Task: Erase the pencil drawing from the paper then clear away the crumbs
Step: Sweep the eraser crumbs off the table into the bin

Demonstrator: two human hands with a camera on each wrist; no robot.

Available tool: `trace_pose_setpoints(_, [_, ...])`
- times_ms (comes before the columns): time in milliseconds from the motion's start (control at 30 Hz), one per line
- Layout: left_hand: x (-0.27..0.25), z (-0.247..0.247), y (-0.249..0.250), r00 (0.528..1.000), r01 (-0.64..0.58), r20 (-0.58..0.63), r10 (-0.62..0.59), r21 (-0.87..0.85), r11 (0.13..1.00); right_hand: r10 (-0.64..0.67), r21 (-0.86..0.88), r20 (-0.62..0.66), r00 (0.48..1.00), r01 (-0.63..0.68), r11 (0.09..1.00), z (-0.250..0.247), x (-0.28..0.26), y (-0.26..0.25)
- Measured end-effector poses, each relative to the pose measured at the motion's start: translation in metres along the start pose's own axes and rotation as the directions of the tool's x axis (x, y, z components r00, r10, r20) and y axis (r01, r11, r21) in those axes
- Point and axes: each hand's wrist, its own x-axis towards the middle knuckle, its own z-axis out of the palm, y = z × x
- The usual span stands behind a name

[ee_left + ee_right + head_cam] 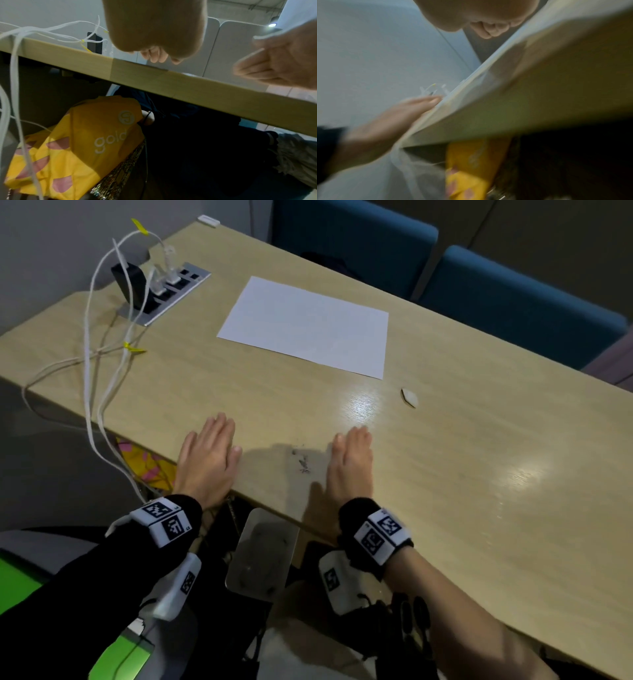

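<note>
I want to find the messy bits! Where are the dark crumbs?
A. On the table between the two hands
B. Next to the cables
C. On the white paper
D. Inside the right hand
A: the dark crumbs lie on the table near its front edge, between the left hand and the right hand.

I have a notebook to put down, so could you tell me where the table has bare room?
Bare wood lies right of the eraser, and between the paper and both hands. Crowded: cables and socket panel far left; crumbs between the hands.
</note>
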Motion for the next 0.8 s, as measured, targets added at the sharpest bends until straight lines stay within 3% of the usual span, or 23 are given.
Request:
trace_pose_setpoints(100, [-0.002,0.008,0.003,0.999,0.046,0.025,-0.048,0.067,0.997,0.045,-0.190,0.077,0.996,-0.030,0.981,0.002,0.006,0.005])
trace_pose_setpoints(200, [-0.001,0.010,0.010,0.998,0.043,0.044,-0.047,0.078,0.996,-0.106,-0.163,0.195,0.975,0.138,0.977,0.033,-0.002,-0.007])
trace_pose_setpoints(267, [-0.001,0.010,0.014,0.997,0.027,0.073,-0.032,0.069,0.997,-0.197,-0.043,0.291,0.936,0.218,0.975,0.045,-0.006,-0.012])
trace_pose_setpoints(333, [-0.001,0.010,0.018,0.995,0.000,0.097,-0.007,0.081,0.997,-0.152,0.240,0.313,0.938,0.076,0.968,0.036,-0.007,-0.011])
trace_pose_setpoints(400, [-0.003,0.010,0.023,0.991,-0.026,0.133,0.012,0.105,0.994,-0.043,0.418,0.220,0.975,-0.054,0.907,0.017,0.004,-0.004])
trace_pose_setpoints(533, [-0.005,0.014,0.042,0.965,-0.135,0.235,0.114,0.074,0.988,0.073,0.222,0.135,0.988,-0.102,0.970,-0.028,0.036,0.016])
trace_pose_setpoints(633, [-0.005,0.016,0.055,0.933,-0.210,0.264,0.245,-0.154,0.966,0.119,0.088,0.208,0.971,-0.140,0.986,-0.035,0.048,0.023])
trace_pose_setpoints(733, [0.002,0.011,0.044,0.979,-0.110,0.100,0.176,-0.469,0.876,0.000,-0.014,0.370,0.929,0.006,1.000,-0.020,0.042,0.003])
trace_pose_setpoints(800, [0.008,0.004,0.028,0.994,-0.089,0.014,0.104,-0.417,0.904,-0.145,-0.090,0.470,0.871,0.210,0.973,-0.003,0.028,-0.010])
